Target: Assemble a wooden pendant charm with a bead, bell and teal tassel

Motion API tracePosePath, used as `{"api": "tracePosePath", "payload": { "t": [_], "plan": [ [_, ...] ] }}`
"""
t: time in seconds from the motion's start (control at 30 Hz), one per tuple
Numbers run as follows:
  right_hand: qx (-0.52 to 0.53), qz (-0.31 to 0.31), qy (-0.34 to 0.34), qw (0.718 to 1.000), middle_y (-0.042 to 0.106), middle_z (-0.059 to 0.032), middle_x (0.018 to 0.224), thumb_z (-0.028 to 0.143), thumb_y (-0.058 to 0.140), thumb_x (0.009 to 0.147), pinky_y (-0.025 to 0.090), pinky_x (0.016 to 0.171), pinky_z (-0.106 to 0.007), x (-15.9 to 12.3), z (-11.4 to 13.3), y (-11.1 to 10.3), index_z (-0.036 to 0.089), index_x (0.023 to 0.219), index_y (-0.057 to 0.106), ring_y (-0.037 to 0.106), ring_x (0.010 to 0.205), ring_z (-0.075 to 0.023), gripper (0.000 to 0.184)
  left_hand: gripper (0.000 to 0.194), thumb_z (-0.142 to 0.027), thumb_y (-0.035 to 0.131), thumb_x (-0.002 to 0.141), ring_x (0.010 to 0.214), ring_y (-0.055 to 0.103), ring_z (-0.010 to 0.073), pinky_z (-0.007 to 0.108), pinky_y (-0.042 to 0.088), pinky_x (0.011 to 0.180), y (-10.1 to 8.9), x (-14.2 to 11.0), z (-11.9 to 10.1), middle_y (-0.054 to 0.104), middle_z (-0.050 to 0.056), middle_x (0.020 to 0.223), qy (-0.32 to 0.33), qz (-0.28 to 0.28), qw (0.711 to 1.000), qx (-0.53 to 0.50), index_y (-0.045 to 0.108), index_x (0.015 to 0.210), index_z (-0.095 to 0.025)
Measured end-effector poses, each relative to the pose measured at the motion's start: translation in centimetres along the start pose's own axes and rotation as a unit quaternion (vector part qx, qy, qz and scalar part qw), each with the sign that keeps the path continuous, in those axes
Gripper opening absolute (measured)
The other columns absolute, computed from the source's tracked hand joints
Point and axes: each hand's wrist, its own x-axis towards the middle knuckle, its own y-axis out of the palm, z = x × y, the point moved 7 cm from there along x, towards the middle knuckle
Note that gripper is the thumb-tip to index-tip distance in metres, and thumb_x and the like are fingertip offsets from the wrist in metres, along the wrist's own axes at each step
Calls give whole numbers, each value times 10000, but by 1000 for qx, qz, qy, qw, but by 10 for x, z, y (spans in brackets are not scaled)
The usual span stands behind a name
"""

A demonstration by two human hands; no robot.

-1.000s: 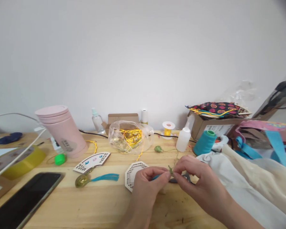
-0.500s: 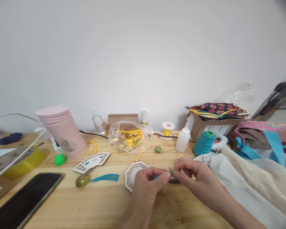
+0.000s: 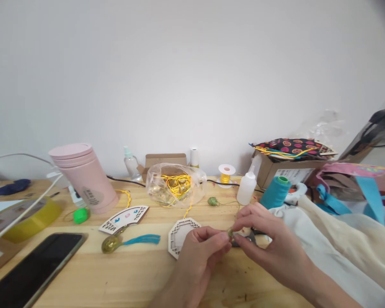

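My left hand (image 3: 205, 248) and my right hand (image 3: 263, 239) meet over the table, fingertips pinched together. Between them is a small bit of green thread (image 3: 230, 233), mostly covered by the fingers. From a little ball of green thread (image 3: 212, 201) behind the hands, a strand runs right toward my right hand. An octagonal wooden frame (image 3: 176, 239) with a yellow cord lies partly behind my left hand. Under my right hand lies a dark tool (image 3: 246, 240), its shape largely hidden.
A white squeeze bottle (image 3: 246, 188), a teal thread cone (image 3: 275, 192) and pale cloth (image 3: 333, 244) stand or lie at right. Behind are a plastic bag (image 3: 176, 184) and a yellow spool (image 3: 225, 175). Leftward are a fan-shaped ornament (image 3: 125, 219), blue tassel (image 3: 144, 239), pink tumbler (image 3: 86, 179) and phone (image 3: 35, 271).
My right hand has lifted and turned slightly, fingers shifting round the green thread, uncovering more of the dark tool. The blue strands beside my left fingertips no longer show.
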Motion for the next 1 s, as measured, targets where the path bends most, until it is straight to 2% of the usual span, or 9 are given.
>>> {"api": "tracePosePath", "payload": {
  "t": [0.3, 0.57, 0.73, 0.87, 1.0],
  "plan": [
    [-93, -33, -101, 990, 551, -13, 649, 86, 505, 708, 406, 572, -260, 0, 17, -2, 188, 655, 576, 485, 605, -125, 135, 104, -122, 698, 564, 602, 567, 129, 277, 448, 660, 2, 2, 4, 636, 24, 536, -24, 26, 999, -27, 625, 491, -117],
    [-155, -28, -144, 977, 575, -15, 640, 69, 512, 700, 374, 527, -247, -3, 22, 0, 181, 628, 579, 432, 571, -120, 149, 138, -119, 680, 597, 558, 544, 106, 274, 450, 644, 5, 3, 7, 605, 1, 496, -28, 47, 998, -42, 607, 479, -120],
    [-180, -40, -148, 972, 566, -9, 601, 94, 504, 716, 376, 529, -248, -3, 25, -1, 186, 615, 581, 448, 564, -121, 157, 128, -115, 698, 565, 540, 534, 105, 254, 429, 616, 3, 5, 7, 593, -2, 485, -22, 38, 999, -30, 606, 476, -123],
    [-190, -44, -133, 972, 543, -7, 569, 103, 509, 711, 384, 545, -258, -2, 25, -1, 185, 599, 585, 457, 561, -127, 158, 113, -162, 704, 559, 541, 532, 119, 251, 405, 605, 1, 6, 4, 602, 14, 492, 0, 18, 1000, 25, 622, 492, -124],
    [-167, -38, -112, 979, 546, -17, 573, 92, 507, 708, 385, 528, -261, -1, 22, -1, 176, 605, 594, 451, 557, -130, 159, 101, -170, 704, 552, 518, 500, 105, 250, 394, 614, 1, 6, 0, 577, -3, 474, 26, 9, 998, 50, 636, 493, -124]
  ]
}}
